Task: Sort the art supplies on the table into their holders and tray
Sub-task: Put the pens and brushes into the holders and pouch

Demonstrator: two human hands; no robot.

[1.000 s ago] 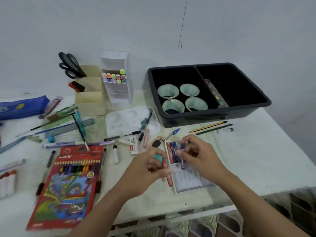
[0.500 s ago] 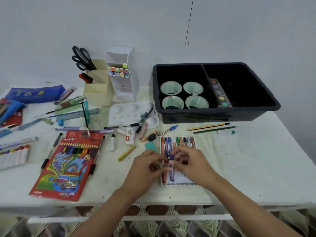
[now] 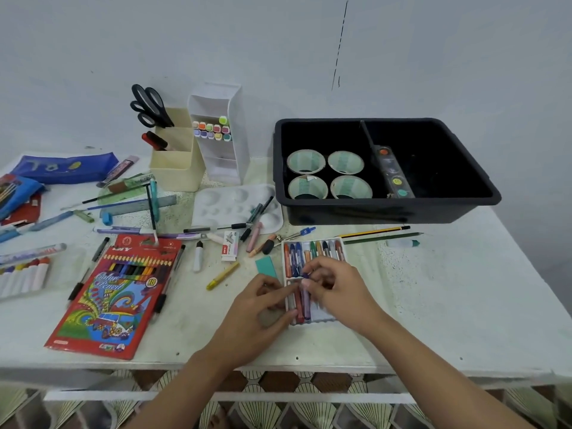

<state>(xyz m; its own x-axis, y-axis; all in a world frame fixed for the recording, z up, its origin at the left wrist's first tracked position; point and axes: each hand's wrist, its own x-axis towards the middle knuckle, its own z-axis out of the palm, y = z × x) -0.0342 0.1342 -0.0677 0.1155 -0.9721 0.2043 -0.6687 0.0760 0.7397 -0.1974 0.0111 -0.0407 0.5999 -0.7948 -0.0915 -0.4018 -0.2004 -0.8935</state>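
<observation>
Red box [image 3: 115, 294], apparently "Color Pencil 18"

Home art table [image 3: 448, 305] w/ scissors [image 3: 148, 105] (tiled floor [image 3: 278, 380])

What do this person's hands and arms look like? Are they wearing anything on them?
Nothing is worn, as far as the picture shows. The left hand and the right hand have no gloves, and no ring, watch or bracelet is visible. The forearms are uncovered down to the bottom edge of the picture, so no sleeve is in view.
</observation>
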